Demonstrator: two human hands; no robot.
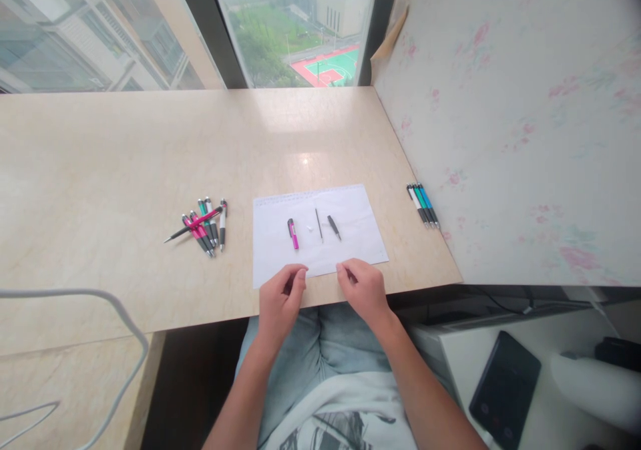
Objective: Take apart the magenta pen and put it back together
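Note:
A white sheet of paper (320, 236) lies on the beige table (150, 163) in front of me. On it rest a pink and black pen barrel (293, 233), a thin black refill (318, 224), a small white piece (309, 228) and a dark pen tip section (334, 227). My left hand (279, 300) rests at the sheet's near edge with its fingers curled; nothing shows in them. My right hand (361, 286) lies on the near edge of the sheet, fingers curled loosely, with nothing visible in them.
A pile of several pink, green and white pens (204, 226) lies left of the sheet. Three blue and green pens (423, 204) lie by the flowered wall panel (525, 136) at right. A window is behind the table. A dark phone (505, 386) lies on a lower white surface.

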